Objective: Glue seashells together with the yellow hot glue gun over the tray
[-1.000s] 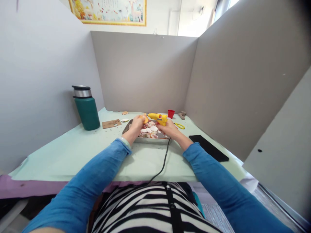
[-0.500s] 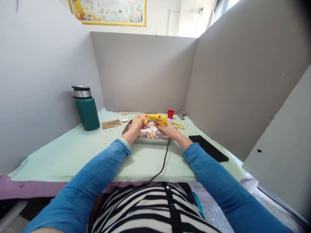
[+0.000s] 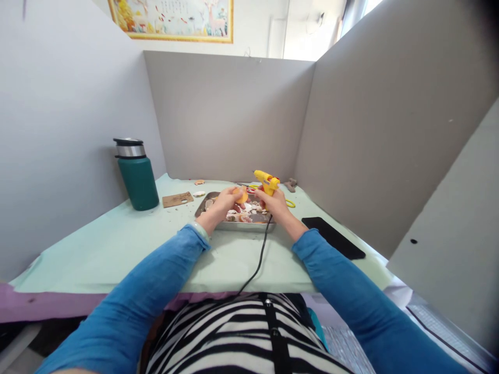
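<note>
In my left hand (image 3: 225, 204) is an orange shell-like piece (image 3: 240, 195), pinched above the metal tray (image 3: 249, 227). My right hand (image 3: 274, 201) grips a yellow glue gun (image 3: 266, 180) by its handle, its nozzle tilted up and to the left. From the handle a black cord (image 3: 260, 259) runs down over the table's front edge. White and brownish shells (image 3: 245, 217) lie in the tray, partly hidden beneath both hands.
A green bottle (image 3: 138, 182) stands at the left, with a brown board (image 3: 178, 199) beside it. Yellow-handled scissors (image 3: 290, 203) lie behind my right hand. Farther back is a brownish lump (image 3: 290, 185), and a black flat pad (image 3: 333, 237) lies at the right. Grey panels (image 3: 230, 114) enclose the table.
The glue gun has risen and its nozzle now points upward, away from the orange piece. My left hand has shifted right with that piece. The red cup is now hidden behind the glue gun.
</note>
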The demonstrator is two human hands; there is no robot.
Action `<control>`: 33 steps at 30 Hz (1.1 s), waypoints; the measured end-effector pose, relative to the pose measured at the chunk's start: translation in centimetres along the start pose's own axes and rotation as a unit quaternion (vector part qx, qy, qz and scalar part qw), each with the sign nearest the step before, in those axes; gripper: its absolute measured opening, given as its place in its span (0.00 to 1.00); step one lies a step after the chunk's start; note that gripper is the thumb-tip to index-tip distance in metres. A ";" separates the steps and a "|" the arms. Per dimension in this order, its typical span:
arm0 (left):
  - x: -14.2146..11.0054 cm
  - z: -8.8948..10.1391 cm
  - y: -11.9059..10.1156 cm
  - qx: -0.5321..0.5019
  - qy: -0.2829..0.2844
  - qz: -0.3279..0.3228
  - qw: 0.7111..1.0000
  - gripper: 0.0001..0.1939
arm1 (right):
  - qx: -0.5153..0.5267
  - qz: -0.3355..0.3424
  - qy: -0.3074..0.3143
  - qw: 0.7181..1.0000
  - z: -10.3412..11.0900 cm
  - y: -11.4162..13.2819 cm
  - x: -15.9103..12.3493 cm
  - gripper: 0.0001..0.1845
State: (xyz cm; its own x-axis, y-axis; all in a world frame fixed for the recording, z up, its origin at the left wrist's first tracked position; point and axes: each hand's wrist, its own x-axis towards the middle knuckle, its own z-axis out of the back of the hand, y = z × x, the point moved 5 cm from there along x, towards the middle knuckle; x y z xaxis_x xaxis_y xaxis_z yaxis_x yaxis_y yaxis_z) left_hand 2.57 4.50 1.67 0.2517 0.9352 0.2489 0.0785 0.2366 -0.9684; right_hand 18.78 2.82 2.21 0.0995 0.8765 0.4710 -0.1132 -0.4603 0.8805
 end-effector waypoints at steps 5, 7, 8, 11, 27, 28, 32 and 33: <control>-0.1 -0.6 0.1 0.022 0.063 -0.019 0.998 0.15 | 0.019 -0.019 0.011 1.000 -0.2 -0.1 -0.1 0.14; -0.1 -0.7 0.1 0.029 0.075 -0.024 0.997 0.16 | 0.017 -0.022 0.008 1.000 -0.2 0.1 -0.2 0.14; -0.2 -0.8 0.1 0.031 0.078 -0.025 0.996 0.16 | 0.016 -0.022 0.006 1.000 -0.2 0.2 -0.3 0.14; -0.3 -0.9 0.1 0.039 0.079 -0.026 0.996 0.16 | 0.021 -0.015 0.006 1.000 -0.2 0.6 -0.4 0.16; 0.0 -0.6 0.2 -0.093 0.066 0.031 0.993 0.10 | 0.016 0.005 0.036 0.999 -0.5 0.6 -0.4 0.14; 0.0 -0.5 0.3 -0.106 0.055 0.034 0.992 0.09 | 0.010 0.006 0.037 0.999 -0.5 0.6 -0.5 0.14; 0.0 -0.3 0.4 -0.120 0.034 0.044 0.991 0.08 | -0.019 0.009 0.038 0.999 -0.5 0.8 -0.5 0.14; 0.0 -0.3 0.5 -0.115 0.033 0.045 0.992 0.08 | -0.022 0.009 0.038 0.999 -0.5 0.8 -0.5 0.14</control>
State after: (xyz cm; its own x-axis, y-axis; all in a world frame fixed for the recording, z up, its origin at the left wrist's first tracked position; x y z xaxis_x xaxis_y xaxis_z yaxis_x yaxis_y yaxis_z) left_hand 2.89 4.58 1.19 0.3295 0.9290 0.1684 0.2688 0.0786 -0.9600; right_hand 18.16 2.13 2.64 0.0227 0.8766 0.4806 -0.1586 -0.4715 0.8675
